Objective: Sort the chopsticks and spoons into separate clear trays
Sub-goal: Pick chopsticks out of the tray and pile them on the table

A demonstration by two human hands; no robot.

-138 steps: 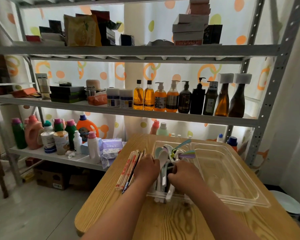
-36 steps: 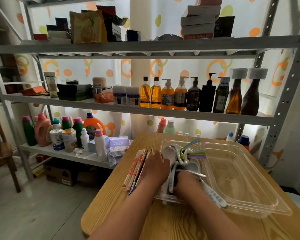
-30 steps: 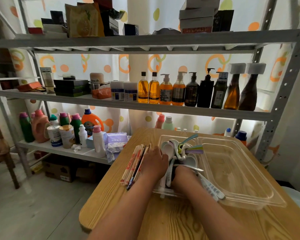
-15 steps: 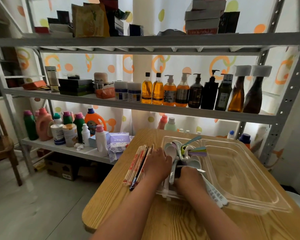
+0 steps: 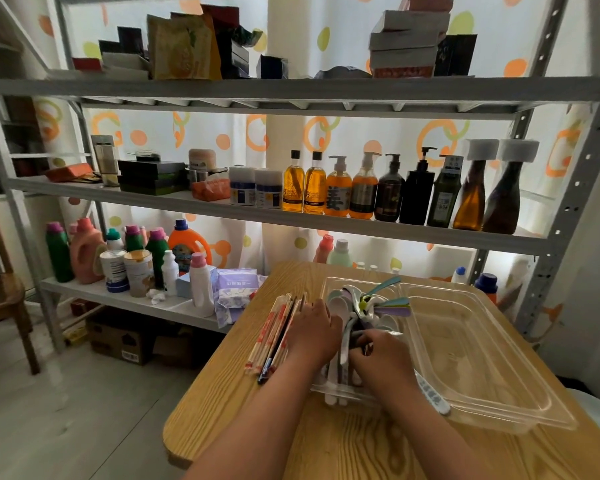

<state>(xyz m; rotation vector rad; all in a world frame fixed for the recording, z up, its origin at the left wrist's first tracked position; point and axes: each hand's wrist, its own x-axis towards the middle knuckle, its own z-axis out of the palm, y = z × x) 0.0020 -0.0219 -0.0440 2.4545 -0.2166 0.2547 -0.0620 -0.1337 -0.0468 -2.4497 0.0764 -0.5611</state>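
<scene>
Two hands at the clear tray [image 5: 499,375] left end — right hand [image 5: 383,355] grip curled round spoons [image 5: 340,303], left hand [image 5: 314,332] grip I cannot tell; chopsticks [image 5: 274,336] just left.

We see a wooden table [image 5: 360,455] near right, with a grey metal rack [image 5: 291,88] behind it. Middle shelf: amber and dark bottles [image 5: 388,188]. Lower shelf, left: detergent bottles [image 5: 84,251], tissue pack [image 5: 236,289]. Top shelf: stacked boxes [image 5: 409,39]. Cardboard box [image 5: 118,337] on the floor, wooden chair [image 5: 0,296] far left.
</scene>
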